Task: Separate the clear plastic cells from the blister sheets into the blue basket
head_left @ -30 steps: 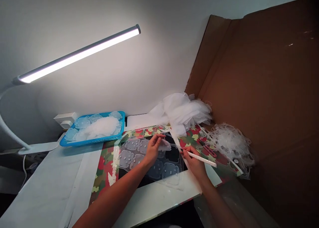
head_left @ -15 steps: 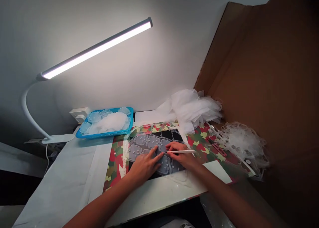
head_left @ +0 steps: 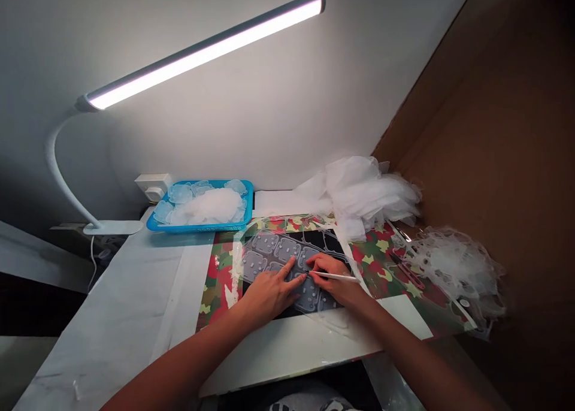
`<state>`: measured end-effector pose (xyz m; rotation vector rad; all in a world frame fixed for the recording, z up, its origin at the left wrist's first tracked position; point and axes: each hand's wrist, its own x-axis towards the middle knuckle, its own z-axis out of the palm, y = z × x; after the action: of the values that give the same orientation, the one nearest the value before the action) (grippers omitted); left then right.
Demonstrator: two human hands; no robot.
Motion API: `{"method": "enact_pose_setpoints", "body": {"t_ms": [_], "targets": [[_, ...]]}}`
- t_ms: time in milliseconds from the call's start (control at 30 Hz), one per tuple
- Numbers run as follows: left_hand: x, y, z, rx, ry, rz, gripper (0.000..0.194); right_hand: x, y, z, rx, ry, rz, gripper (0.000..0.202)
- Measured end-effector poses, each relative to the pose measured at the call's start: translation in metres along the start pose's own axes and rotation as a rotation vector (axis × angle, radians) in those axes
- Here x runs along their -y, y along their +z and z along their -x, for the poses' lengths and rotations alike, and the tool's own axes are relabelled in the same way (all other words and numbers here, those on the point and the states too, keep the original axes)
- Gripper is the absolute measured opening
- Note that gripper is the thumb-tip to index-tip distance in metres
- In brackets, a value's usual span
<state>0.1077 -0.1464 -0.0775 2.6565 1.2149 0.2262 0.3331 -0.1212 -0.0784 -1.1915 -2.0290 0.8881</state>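
Observation:
A sheer sheet with several rounded, outlined shapes (head_left: 256,265) lies over a black panel (head_left: 324,239) on the board. My left hand (head_left: 272,291) rests on the sheet, its fingers spread and nothing held. Just right of it, my right hand (head_left: 331,278) pinches a thin white tool (head_left: 336,276), whose tip points left, near the left fingertips. The tip itself is too small to make out clearly. Small pale dots show on the shapes.
A blue basket (head_left: 200,227) with white fabric pieces stands at the back left beside a lit lamp (head_left: 211,51). White fabric (head_left: 363,192) is piled behind the board. Sheer scraps (head_left: 458,261) and red-handled scissors (head_left: 409,271) lie at the right, near a cardboard wall (head_left: 503,159).
The camera view has shifted, so the lamp and table items appear farther right. Both hands remain at nearly the same place on the sheet, with the white tool still in my right hand.

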Motion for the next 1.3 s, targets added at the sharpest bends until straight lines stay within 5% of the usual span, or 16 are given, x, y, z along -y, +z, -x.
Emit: {"method": "enact_pose_setpoints", "body": {"t_ms": [233,400,467,633,700,833,933,1000,1167,1300], "targets": [[0.002,-0.003,-0.001,0.029,0.006,0.000,0.043,0.001,0.010,0.002,-0.026,-0.092,0.147,0.012],[-0.003,-0.010,0.003,0.088,0.011,-0.103,0.043,-0.024,-0.030,0.015,-0.529,0.218,0.130,0.021],[-0.002,-0.015,0.000,0.112,0.002,-0.082,0.043,-0.032,-0.047,0.023,-0.630,0.315,0.042,0.027],[0.012,-0.029,-0.047,-0.010,-0.267,0.369,0.064,-0.011,-0.040,0.034,-0.487,0.190,-0.194,0.027],[0.016,-0.031,-0.074,0.048,-0.347,0.593,0.074,0.005,-0.029,0.033,-0.385,0.158,-0.204,0.024],[0.015,-0.024,-0.106,0.158,-0.304,0.607,0.047,0.013,-0.023,0.017,-0.246,0.162,-0.333,0.024],[0.010,-0.016,-0.107,0.088,-0.295,0.513,0.027,-0.002,-0.032,-0.002,-0.335,0.232,-0.460,0.027],[0.007,-0.013,-0.102,0.030,-0.302,0.452,0.023,-0.013,-0.037,-0.013,-0.281,0.288,-0.483,0.029],[-0.002,-0.010,-0.094,-0.082,-0.317,0.350,0.018,-0.023,-0.035,-0.026,-0.110,0.314,-0.368,0.030],[-0.008,-0.004,-0.087,-0.182,-0.230,0.328,0.016,-0.027,-0.027,-0.027,-0.182,0.278,-0.235,0.030]]}}
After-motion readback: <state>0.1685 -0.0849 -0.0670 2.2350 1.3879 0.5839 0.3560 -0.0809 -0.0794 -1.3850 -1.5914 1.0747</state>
